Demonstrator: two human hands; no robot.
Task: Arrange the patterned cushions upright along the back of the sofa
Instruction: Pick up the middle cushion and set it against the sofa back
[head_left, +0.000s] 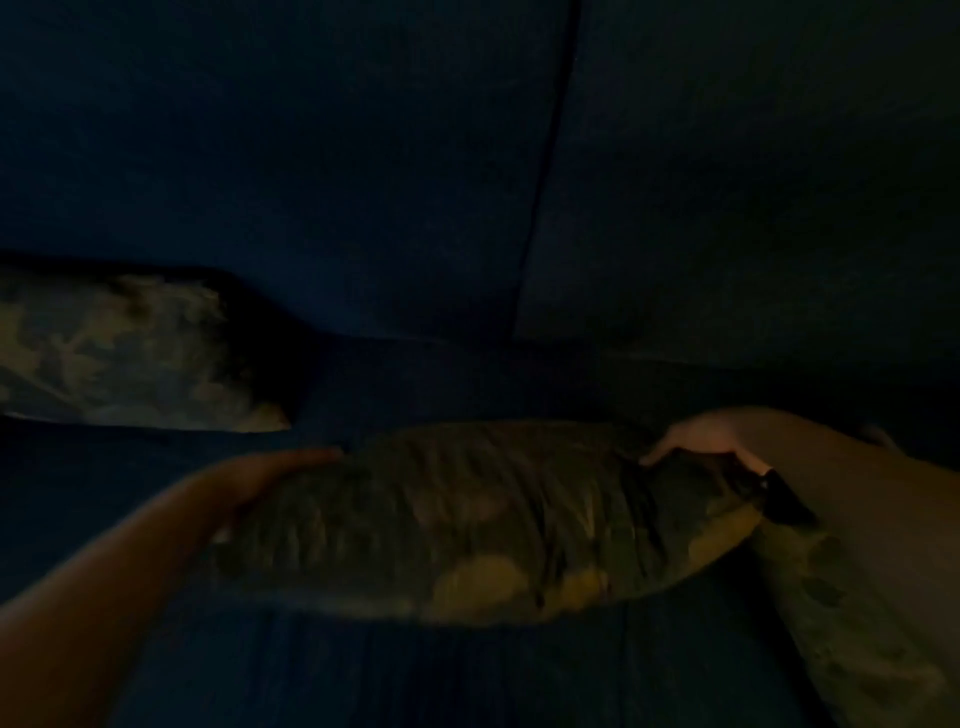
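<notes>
The scene is very dark and blurred. A patterned cushion (467, 525) lies across the middle of the sofa seat (415, 379), held between both hands. The left hand (280, 467) is flat and open against the cushion's left end, fingers stretched along its edge. The right hand (696, 441) sits on the upper right edge with fingers bent down onto the fabric, seemingly gripping it; how firmly it pinches cannot be told in this light. A dark band (784, 499) shows at the right wrist.

The cushion looks flat or only slightly tilted, its long side facing the camera, well short of the backrest (363, 182). A second cushion (119, 358) sits at the far left near the backrest; whether it stands upright or lies slumped cannot be told. A third patch of patterned fabric (857, 639) shows at lower right under the right forearm, probably another cushion lying on the seat.

The task appears to be at an early to middle stage: the held cushion still needs raising and setting against the back, the right one looks untouched, and the left one may need straightening.
</notes>
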